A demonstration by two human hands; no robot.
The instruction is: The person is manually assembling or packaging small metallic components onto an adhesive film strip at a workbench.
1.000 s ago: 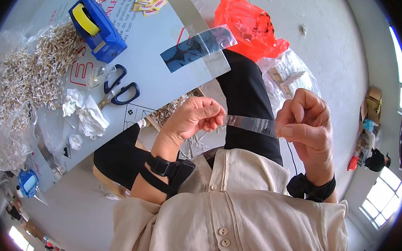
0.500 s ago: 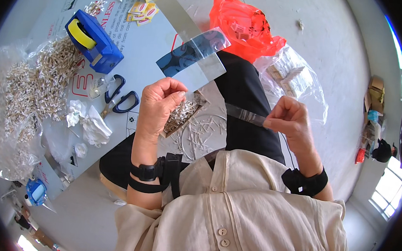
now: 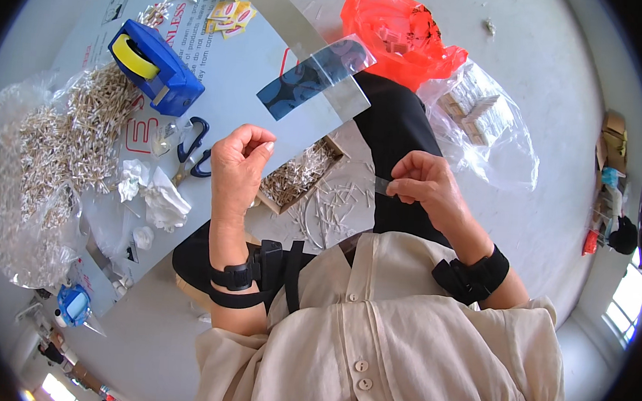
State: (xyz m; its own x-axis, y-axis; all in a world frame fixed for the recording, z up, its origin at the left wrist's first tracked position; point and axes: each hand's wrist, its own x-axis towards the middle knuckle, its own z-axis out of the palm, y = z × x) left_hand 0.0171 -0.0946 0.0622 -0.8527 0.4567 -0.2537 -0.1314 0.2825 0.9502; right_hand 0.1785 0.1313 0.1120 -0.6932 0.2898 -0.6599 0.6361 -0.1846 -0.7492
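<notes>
Over the table's near right edge, my left hand (image 3: 241, 165) is closed in a pinch, thumb against forefinger. Whatever it may hold is too small to see. Above my lap, my right hand (image 3: 423, 186) pinches a clear plastic strip (image 3: 383, 185), whose short end points toward my left hand. Below and between the hands stands an open box (image 3: 289, 201) filled with thin, pale, white-tipped sticks like cotton swabs. Beyond my left hand, a glossy sheet (image 3: 298, 85), dark blue and clear, overhangs the table's edge.
On the table (image 3: 248, 64) are a blue tape dispenser (image 3: 156, 69), scissors (image 3: 192, 148), crumpled tissue (image 3: 165, 200), yellow packets (image 3: 231, 15) and a clear bag (image 3: 43, 176) of swab-like sticks. Red (image 3: 397, 32) and clear (image 3: 480, 118) plastic bags lie beyond my knee. Loose sticks (image 3: 332, 205) lie below.
My right hand has moved left, and less of the clear strip shows. My left hand has drawn slightly left and down, away from the glossy sheet. The whole view has shifted a little.
</notes>
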